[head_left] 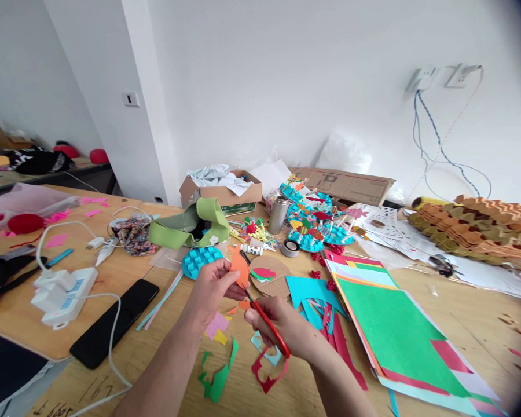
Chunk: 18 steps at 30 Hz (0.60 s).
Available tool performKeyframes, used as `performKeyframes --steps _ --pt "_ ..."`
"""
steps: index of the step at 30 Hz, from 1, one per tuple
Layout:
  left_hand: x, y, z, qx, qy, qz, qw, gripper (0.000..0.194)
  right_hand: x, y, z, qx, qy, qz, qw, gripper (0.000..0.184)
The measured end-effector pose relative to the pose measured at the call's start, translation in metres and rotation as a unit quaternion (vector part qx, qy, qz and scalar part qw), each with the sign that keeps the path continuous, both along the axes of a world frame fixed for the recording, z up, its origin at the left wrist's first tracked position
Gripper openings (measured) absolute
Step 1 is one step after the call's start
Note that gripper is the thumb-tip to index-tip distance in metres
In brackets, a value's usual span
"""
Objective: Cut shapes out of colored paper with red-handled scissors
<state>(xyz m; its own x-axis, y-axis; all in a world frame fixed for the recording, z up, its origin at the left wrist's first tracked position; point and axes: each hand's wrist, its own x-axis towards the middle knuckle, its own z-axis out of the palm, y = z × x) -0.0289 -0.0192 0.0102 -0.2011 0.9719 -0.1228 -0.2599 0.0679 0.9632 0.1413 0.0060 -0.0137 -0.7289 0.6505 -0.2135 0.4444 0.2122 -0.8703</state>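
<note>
Left hand (212, 288) pinches orange paper (239, 267) above the counter (473, 318); right hand (286, 324) holds red-handled scissors (272, 328), blades at the paper's lower end.

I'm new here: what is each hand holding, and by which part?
Left hand: curved orange paper piece, by its left edge. Right hand: slim red-handled scissors, by the handles.

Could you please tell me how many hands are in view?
2: the left hand near the centre, pinching orange paper, and the right hand, lower and further right, holding red-handled scissors. No others show.
</note>
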Motion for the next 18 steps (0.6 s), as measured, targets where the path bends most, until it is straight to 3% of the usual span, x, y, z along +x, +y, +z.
performKeyframes --steps 18 --pt "-0.0009 -0.0004 0.0 -0.002 0.016 0.001 1.0 0.027 -0.0018 0.0006 0.0018 0.001 0.006 0.001 1.0 0.069"
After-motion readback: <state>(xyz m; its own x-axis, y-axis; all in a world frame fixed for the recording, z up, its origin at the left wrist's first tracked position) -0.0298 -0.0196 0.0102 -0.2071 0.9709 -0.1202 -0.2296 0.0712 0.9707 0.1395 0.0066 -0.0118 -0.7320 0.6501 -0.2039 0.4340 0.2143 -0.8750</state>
